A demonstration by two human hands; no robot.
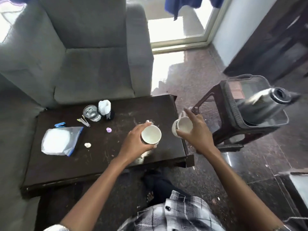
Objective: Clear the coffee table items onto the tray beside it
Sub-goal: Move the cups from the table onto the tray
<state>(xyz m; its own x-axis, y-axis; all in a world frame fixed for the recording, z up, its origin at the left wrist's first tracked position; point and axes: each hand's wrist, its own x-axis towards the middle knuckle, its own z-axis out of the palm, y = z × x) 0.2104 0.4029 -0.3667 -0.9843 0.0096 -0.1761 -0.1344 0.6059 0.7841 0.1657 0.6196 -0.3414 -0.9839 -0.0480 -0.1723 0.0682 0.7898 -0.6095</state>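
Note:
My left hand [135, 141] grips a white cup [151, 135] from the side, over the right part of the dark coffee table [66, 165]. My right hand [195, 133] holds a second white cup [183, 126], tilted, just past the table's right edge. The grey tray [283, 121] lies on a dark stool [210, 99] to the right and carries a steel flask [263, 107]. On the table lie a glass of water [92, 112], a tissue holder [105, 109], a nail clipper [84, 121], a blue stapler [60, 125], a zip bag [57, 140] and small bits.
A grey sofa [80, 52] wraps the table at the back and left. The floor between table and stool is dark polished stone. My foot [150, 195] shows under the table's near edge. A dark cabinet [275, 39] stands at the back right.

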